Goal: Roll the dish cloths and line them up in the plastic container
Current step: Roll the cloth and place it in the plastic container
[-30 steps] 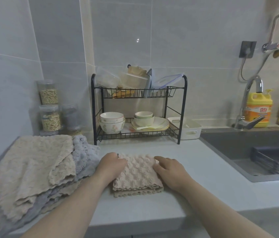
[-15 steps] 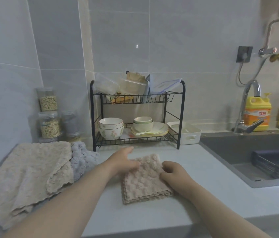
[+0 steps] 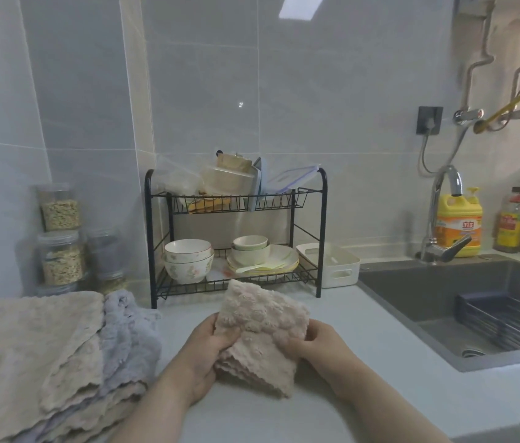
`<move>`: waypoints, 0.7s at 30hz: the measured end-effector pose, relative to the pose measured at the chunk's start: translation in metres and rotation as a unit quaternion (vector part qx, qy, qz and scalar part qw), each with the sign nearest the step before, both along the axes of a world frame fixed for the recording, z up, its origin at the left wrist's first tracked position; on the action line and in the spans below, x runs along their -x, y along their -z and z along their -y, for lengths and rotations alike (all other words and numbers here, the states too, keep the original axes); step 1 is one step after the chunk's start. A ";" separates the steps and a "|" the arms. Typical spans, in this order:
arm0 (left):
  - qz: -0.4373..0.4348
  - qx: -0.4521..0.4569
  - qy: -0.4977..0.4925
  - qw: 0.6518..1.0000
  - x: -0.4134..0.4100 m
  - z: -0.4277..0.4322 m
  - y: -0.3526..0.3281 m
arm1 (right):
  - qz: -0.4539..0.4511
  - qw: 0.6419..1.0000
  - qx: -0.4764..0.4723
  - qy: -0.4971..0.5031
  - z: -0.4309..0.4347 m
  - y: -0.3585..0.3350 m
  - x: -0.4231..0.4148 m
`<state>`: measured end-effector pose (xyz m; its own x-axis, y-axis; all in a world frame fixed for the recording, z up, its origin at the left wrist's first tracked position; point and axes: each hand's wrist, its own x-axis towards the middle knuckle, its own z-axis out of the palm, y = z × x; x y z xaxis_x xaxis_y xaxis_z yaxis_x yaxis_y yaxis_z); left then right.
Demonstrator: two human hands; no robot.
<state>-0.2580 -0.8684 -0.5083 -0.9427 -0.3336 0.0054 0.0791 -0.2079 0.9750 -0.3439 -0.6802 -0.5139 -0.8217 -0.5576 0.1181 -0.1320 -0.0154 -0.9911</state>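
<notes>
I judge the step in hand to be the start of the roll; the folded beige textured dish cloth (image 3: 262, 334) is held by both hands at the middle of my view, tilted, its far corner pointing to twelve o'clock; whether its near corner touches the pale grey surface (image 3: 380, 362) I cannot tell.

To do this well, I would lay the cloth flat again and begin the roll from one short side, with the layered edges even, and make the first turn tight; a loose first turn will probably open inside the container. The fabric looks thick and soft, so I expect it to spring back unless it is pressed while rolling.

The left hand (image 3: 201, 356) grips the cloth at its nine o'clock side, thumb on top, fingers curled under; the right hand (image 3: 313, 346) pinches the three o'clock side, and its fingers (image 3: 294, 343) are bent into the fabric; the cloth lies between the two hands.

The white plastic container with a handle slot (image 3: 338, 266) stands at one o'clock, well apart, just beside the black wire dish rack (image 3: 322, 235); the pile of beige and grey cloths (image 3: 44, 346) waits at nine o'clock.
</notes>
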 end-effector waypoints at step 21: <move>0.029 0.013 0.015 0.999 0.004 -0.001 -0.003 | 0.059 0.993 0.094 -0.027 -0.005 -0.006 0.002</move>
